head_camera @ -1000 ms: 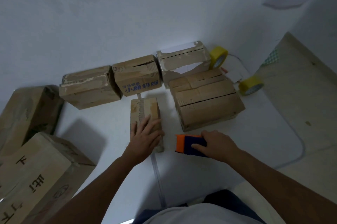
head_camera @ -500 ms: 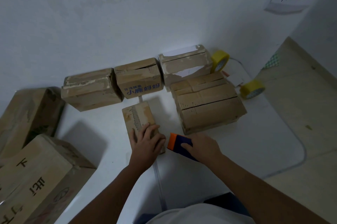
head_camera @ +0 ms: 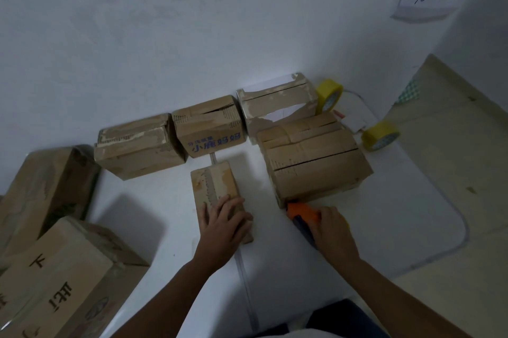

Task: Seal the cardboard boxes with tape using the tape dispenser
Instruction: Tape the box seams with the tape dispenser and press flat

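Left hand (head_camera: 224, 223) presses small box (head_camera: 215, 186), dispenser (head_camera: 303, 218) right

boxes (head_camera: 209, 126) crowd wall, front table (head_camera: 371, 214) open

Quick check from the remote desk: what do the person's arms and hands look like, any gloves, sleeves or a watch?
Both the left hand and right hand are bare, with no gloves. Both forearms are uncovered as far as the frame shows, with no sleeve in view. No watch, ring or band is visible at either wrist.
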